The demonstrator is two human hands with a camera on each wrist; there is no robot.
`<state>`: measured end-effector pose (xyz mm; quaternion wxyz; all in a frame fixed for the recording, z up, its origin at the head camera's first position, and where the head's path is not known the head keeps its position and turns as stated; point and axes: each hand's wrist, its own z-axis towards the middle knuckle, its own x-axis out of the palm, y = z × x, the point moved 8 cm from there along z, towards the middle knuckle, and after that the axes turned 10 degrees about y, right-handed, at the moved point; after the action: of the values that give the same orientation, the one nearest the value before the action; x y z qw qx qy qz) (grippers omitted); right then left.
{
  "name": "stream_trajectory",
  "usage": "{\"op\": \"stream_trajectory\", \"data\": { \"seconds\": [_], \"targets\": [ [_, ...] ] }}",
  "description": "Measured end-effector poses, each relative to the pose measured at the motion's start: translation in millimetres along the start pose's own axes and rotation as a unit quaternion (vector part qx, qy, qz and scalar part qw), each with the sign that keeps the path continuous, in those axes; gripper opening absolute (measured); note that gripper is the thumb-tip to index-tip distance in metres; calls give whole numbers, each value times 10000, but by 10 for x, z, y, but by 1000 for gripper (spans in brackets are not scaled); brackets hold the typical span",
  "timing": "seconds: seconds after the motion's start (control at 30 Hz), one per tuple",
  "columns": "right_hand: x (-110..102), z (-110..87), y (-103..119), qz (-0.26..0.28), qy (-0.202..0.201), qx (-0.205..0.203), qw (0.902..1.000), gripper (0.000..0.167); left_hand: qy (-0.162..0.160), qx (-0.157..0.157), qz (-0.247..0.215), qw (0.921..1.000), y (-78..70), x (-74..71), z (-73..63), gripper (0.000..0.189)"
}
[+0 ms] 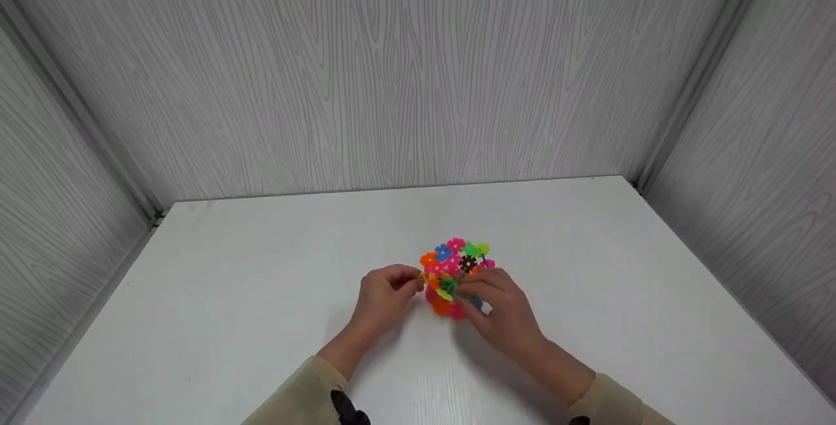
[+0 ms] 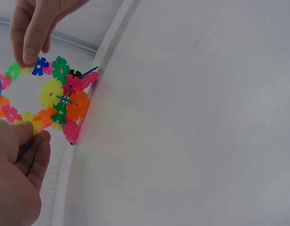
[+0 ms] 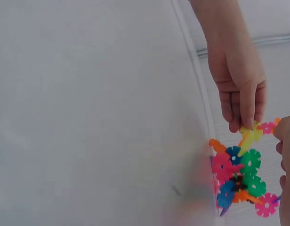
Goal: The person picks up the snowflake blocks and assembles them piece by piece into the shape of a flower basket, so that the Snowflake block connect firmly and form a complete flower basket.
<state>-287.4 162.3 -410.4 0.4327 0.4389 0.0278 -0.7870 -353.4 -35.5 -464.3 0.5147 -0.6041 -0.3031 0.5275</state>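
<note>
A many-coloured build of interlocking snowflake discs [image 1: 441, 253] stands on the white table between both hands. My left hand [image 1: 384, 298] is at its left side, and thumb and finger pinch a yellow disc [image 2: 28, 120] on its upper edge. On the opposite side my right hand [image 1: 509, 314] reaches over it, fingertips pinching a disc of the upper ring beside a blue disc [image 2: 40, 66]. Pink, orange, green and black discs make up the body, with a green disc [image 3: 251, 161] on its side. The right fingers partly hide the front of the build.
The white tabletop [image 1: 261, 262] stretches out around the build. Grey wood-grain panels enclose it at the back [image 1: 392, 85], on the left [image 1: 59, 216] and on the right [image 1: 757, 183].
</note>
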Motion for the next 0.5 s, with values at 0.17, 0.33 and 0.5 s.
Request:
{"op": "stream_trajectory", "data": {
  "seconds": [0.17,0.33,0.5],
  "targets": [
    [-118,-17,-261,176,-344,727,9966,21,11,-41,140,9999,77,-237,-25,16],
    [6,4,-581,907,55,1932,9769,21,6,-118,187,9998,157,-398,-1,17],
    [177,67,-735,1615,428,2594,9512,15,53,-194,191,9996,185,-444,62,18]
  ]
}}
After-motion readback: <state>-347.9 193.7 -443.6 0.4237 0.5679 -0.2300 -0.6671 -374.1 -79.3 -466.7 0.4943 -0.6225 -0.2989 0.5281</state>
